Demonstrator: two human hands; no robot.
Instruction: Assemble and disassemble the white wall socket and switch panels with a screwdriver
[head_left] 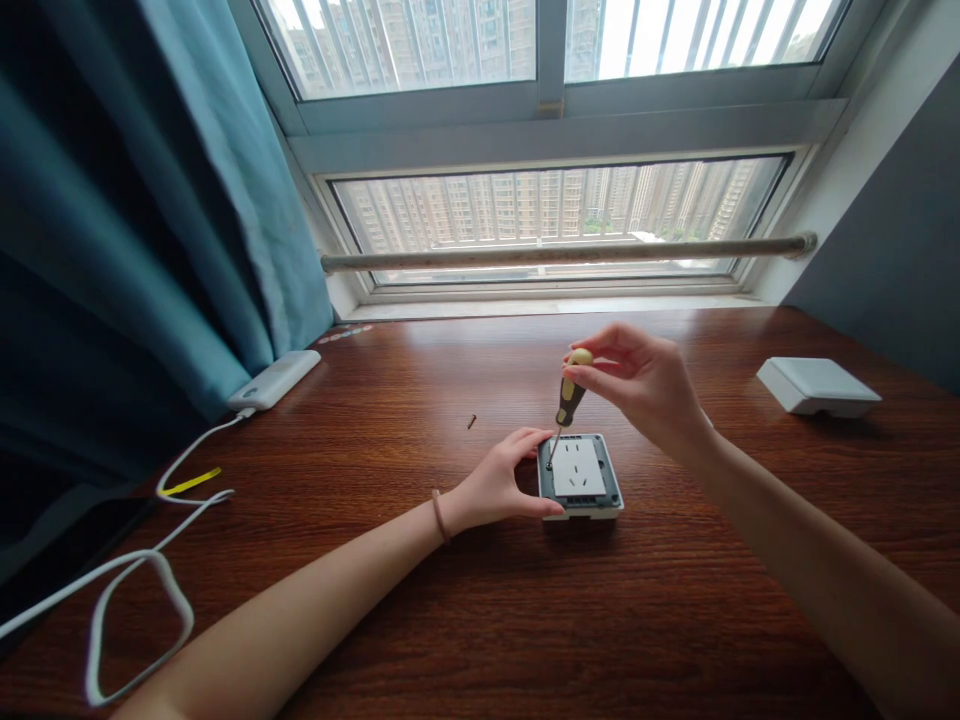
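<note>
A white wall socket with a grey inner frame lies face up on the wooden table. My left hand grips it from the left side, thumb at the near edge and fingers at the far edge. In my right hand is a screwdriver with a dark and yellow handle, pinched near its top. The screwdriver leans slightly, and its tip meets a screw hole on the left of the socket's frame. A small loose screw rests on the table beyond my left hand.
At the right stands a white box-like piece. On the left are a white power bank, its white cable and a yellow strip. A blue curtain hangs there, and a metal rail crosses the window behind the table.
</note>
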